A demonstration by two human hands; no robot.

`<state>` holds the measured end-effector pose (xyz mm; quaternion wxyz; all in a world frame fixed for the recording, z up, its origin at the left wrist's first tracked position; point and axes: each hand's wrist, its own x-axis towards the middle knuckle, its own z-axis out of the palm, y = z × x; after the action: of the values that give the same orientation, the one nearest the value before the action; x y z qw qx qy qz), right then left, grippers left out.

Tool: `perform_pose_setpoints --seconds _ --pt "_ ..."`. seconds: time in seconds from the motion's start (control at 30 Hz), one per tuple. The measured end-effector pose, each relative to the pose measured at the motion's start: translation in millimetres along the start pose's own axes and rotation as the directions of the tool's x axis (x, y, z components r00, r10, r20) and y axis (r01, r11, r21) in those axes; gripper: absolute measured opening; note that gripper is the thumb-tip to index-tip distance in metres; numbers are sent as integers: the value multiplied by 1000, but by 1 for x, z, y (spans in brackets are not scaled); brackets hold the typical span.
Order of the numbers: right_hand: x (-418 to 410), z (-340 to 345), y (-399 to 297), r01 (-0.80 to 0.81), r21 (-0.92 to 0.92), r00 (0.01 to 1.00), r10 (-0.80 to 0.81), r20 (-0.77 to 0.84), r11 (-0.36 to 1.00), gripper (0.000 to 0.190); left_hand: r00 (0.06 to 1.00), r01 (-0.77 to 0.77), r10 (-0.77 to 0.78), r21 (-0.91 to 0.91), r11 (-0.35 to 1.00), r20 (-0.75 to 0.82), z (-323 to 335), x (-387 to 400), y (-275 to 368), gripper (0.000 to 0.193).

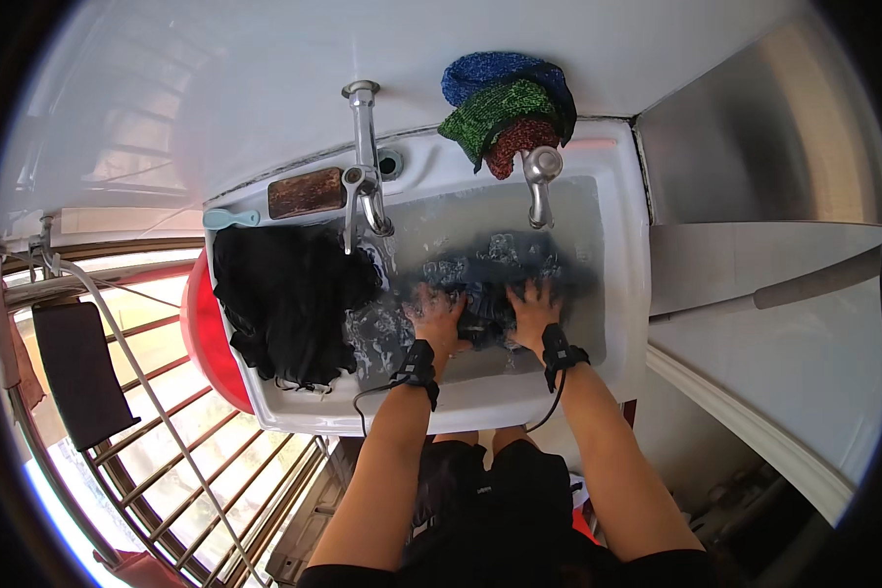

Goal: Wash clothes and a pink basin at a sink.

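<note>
Both my hands are in the cloudy, sudsy water of a white sink. With its fingers apart, my left hand presses down on a dark, soaked cloth. My right hand lies on the same cloth to the right, its fingers also spread. Murky water hides much of the cloth and parts of the fingers. A bunched black garment is heaped at the sink's left end, left of my left hand. Each wrist wears a black strap with a cable.
Two metal taps, the left one and the right one, reach over the water. Mesh cloths hang by the right tap. A brown block and a light-blue handled item rest on the rim. Beyond is a red basin.
</note>
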<state>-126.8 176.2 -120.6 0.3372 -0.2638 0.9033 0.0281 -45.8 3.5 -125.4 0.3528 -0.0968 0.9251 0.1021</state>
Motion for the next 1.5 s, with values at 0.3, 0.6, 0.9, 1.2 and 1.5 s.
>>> perform_pose_setpoints --seconds 0.3,0.6,0.9,1.2,1.5 --pt "31 -3 1 -18 -117 959 50 280 993 75 987 -47 29 114 992 158 17 34 -12 81" --pt "34 23 8 -33 -18 987 35 154 999 74 988 -82 71 73 994 138 16 29 -11 71" --pt "-2 3 22 59 261 997 -68 27 964 57 983 -10 13 -14 1000 185 -28 1 -9 62" --pt "-102 -3 33 8 621 946 194 -258 784 51 996 14 -60 -523 852 -72 0 -67 -21 41" --pt "-130 13 63 9 926 826 519 -220 379 62 908 -73 -291 -798 598 -301 58 -60 -83 32"
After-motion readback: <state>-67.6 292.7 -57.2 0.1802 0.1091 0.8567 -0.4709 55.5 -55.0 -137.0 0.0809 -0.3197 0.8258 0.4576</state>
